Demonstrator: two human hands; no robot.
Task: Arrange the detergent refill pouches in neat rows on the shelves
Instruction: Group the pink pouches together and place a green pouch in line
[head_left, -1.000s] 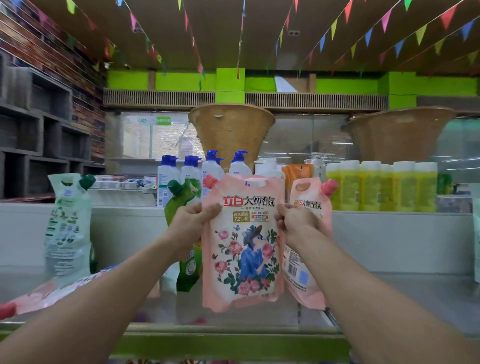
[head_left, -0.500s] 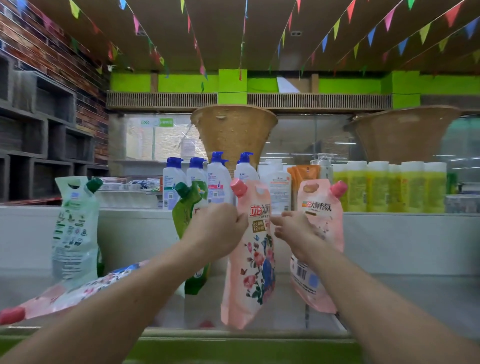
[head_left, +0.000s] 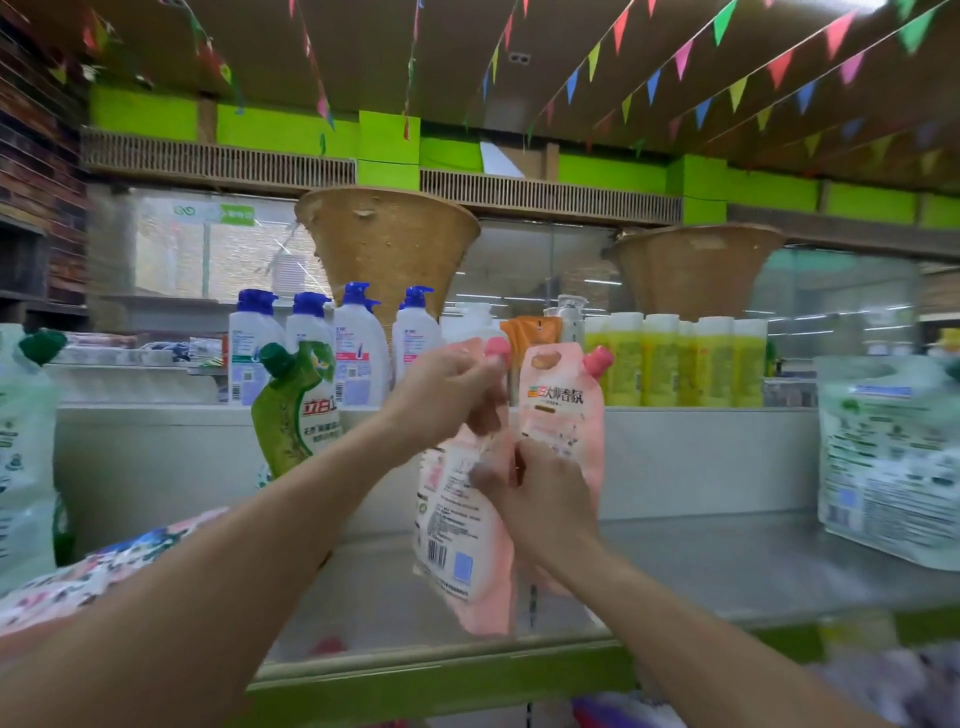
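My left hand (head_left: 447, 395) gripped the pink pouch (head_left: 462, 519) near its cap, long axis upright, barcode side toward me, above the shelf (head_left: 727, 566) front edge; my right hand (head_left: 540, 493) pinched its side.

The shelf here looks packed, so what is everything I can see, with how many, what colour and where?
Held pink pouch: one, pink, back side showing, in both hands over the shelf.
Standing pink pouch: one, pink, upright just behind it.
Green pouch: one, green, upright to the left.
Pale pouches: one at the left edge, one at the right, whitish green.
Floral pouch: one, lying flat, lower left.
Pump bottles: four, white with blue tops, upper ledge.
Yellow bottles: a row, upper ledge, count unclear.
Baskets: two, tan, up top.
Shelf: grey, green front edge.
Left hand: grips the pouch top.
Right hand: pinches its middle.
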